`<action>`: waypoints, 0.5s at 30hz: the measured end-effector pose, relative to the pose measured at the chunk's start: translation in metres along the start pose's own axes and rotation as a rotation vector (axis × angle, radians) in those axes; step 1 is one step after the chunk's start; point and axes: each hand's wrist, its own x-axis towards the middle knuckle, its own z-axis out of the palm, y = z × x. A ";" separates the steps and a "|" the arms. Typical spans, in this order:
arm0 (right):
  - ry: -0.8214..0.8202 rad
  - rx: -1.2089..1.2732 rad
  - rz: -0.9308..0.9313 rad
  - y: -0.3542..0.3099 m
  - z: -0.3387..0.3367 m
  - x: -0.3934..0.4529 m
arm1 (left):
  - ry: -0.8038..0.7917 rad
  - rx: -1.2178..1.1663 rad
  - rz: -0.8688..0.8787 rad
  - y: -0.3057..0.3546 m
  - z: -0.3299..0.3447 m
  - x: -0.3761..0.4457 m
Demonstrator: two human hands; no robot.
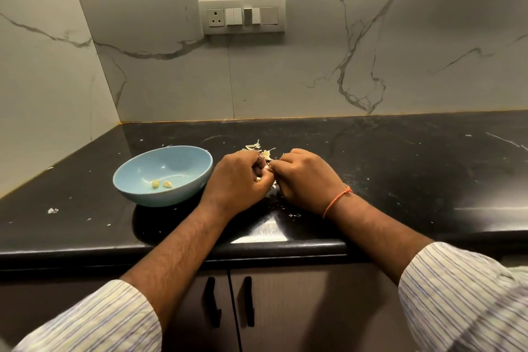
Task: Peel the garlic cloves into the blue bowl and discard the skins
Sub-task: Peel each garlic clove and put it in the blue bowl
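Observation:
A light blue bowl sits on the black counter, left of my hands, with two peeled yellowish garlic cloves inside. My left hand and my right hand meet just right of the bowl, fingers curled, both pinching a small white garlic clove between them. The clove is mostly hidden by my fingers. A pile of pale garlic skins lies on the counter just behind my hands.
Small skin flakes are scattered on the counter, one at the left and some near my right wrist. Marble walls close the back and left side. A switch panel is on the back wall. Cabinet doors with black handles sit below the counter edge.

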 end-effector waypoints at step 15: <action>0.038 0.245 0.213 0.002 -0.009 -0.002 | -0.002 -0.239 -0.072 -0.009 0.001 0.002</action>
